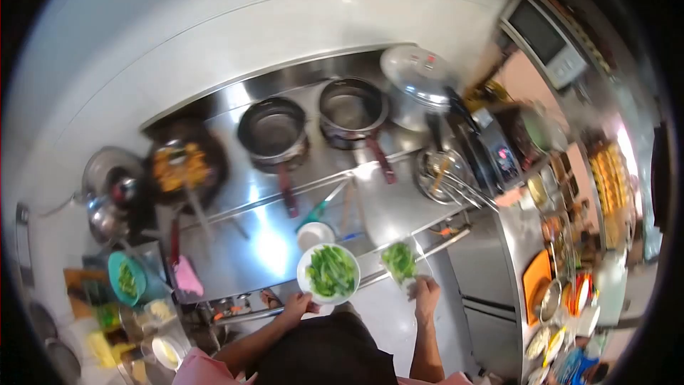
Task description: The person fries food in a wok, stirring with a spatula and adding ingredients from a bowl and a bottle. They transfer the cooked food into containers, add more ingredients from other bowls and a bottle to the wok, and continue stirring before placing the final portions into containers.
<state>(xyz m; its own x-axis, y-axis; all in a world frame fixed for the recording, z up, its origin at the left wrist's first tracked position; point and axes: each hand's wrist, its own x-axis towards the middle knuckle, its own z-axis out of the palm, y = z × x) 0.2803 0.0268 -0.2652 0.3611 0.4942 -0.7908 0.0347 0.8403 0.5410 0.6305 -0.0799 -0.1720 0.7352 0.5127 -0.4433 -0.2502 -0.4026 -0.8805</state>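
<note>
My left hand (302,305) grips the rim of a white plate (302,281) piled with green leafy vegetables (331,271). To its right, my right hand (425,293) is closed on a blurred, clear-looking container (421,260) with more chopped greens (399,262) in it. Just behind the plate sits a white bowl (315,234), partly covered by it. A green-handled tool (318,209) lies on the steel counter (285,232) beyond the bowl.
Two dark pots (272,132) with red handles stand at the back, beside a large lidded pot (420,75). A wok (181,167) of orange food is at left, near a teal bowl (127,278). Strainers (443,175) lie at right, below a microwave (545,32).
</note>
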